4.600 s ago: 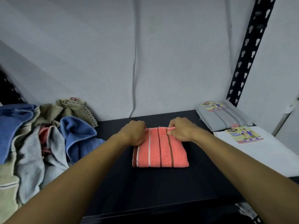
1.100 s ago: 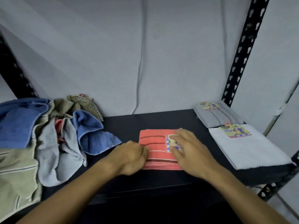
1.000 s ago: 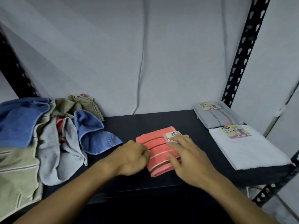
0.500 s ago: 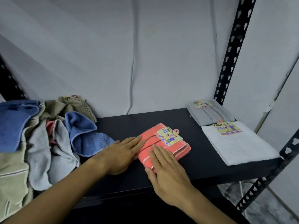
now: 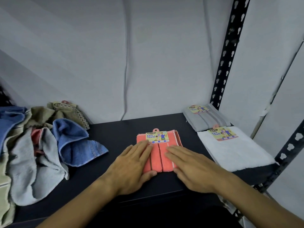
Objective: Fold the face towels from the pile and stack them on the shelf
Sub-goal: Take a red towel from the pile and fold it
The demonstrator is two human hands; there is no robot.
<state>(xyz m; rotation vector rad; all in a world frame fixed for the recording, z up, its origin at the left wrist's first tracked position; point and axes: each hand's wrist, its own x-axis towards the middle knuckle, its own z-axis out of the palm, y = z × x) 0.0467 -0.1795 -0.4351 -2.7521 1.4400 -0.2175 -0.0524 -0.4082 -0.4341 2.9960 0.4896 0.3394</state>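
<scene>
Both hands are lying flat on the folded coral towel (image 5: 160, 152) mid-shelf (image 5: 115, 129), likely pressing the fold smooth. Left hand (image 5: 131, 168) is covering its left edge, right hand (image 5: 192, 168) its right; fingers (image 5: 172, 153) straight, gripping nothing. Label end is poking out beyond the fingertips.

The scene is dim and cool-toned, lit softly from above and in front, so the grey fabric backdrop (image 5: 102, 55) reads evenly with faint vertical creases. The matte black shelf board (image 5: 120, 132) swallows detail and shows no glare. The white folded terry towel (image 5: 233, 152) is the brightest patch (nearly blown out). Wide-angle distortion bends the black perforated steel upright (image 5: 227, 51), and the far left edge smears into blur. Shadows are soft.
</scene>
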